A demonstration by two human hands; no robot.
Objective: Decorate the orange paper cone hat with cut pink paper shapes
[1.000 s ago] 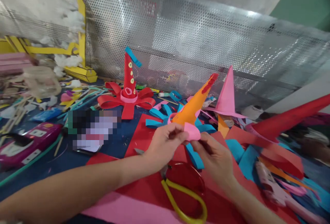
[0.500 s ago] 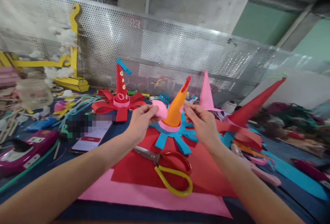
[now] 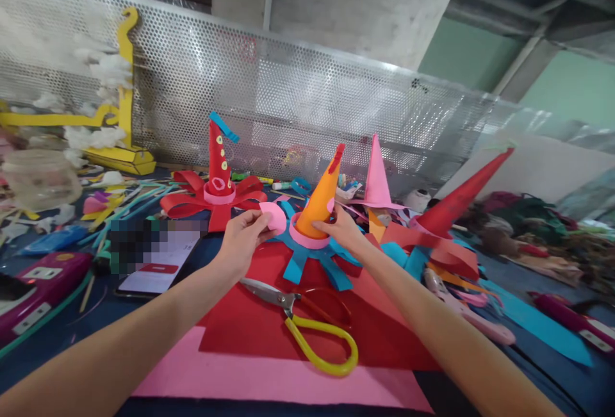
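Note:
My left hand pinches a rounded pink paper piece between thumb and fingers, left of an orange paper cone. The cone leans right, has a red tip, a pink spot on its right side, and a pink band round its base. Blue paper strips spread out below it. My right hand grips the cone low on its right side, thumb across the front; the other fingers are partly hidden. Scissors with yellow and red handles lie on red sheets just in front.
A red cone with red loops stands left, a pink cone behind, another red cone right. A phone, a purple power strip, a pink glue gun and a pink sheet surround the work. Perforated metal backs the table.
My hands have moved apart; the pink piece stays in the left hand. The right hand has come down onto the orange cone, which is more upright in view. The camera view has shifted.

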